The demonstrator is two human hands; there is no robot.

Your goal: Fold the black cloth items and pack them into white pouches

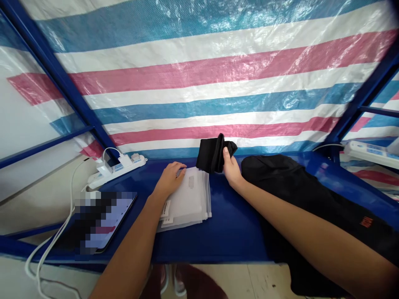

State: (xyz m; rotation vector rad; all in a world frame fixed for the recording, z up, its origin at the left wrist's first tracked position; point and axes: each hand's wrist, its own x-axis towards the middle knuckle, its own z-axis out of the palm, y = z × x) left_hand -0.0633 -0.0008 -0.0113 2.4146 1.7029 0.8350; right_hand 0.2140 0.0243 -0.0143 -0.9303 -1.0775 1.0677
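Observation:
My right hand [232, 168] is closed on a folded black cloth item [209, 154], raised just above the back of the blue surface. Its thumb presses on the near side, while the fingers behind are mostly hidden. My left hand [171, 179] lies on the upper left corner of a stack of translucent plastic zip bags [188, 195], with its fingers loosely stretched. Small printed text shows on the top bag, and white labels stick out at the stack's lower left. Just right of my right hand, a larger black garment [289, 187] lies spread out, partly under my forearm.
The blue surface [233, 232] has blue metal posts at both sides. To the left lie a tablet [115, 224], blurred in part, and a power strip [116, 170] with white cables. Another power strip [370, 153] is at right. A striped plastic sheet [212, 74] hangs behind.

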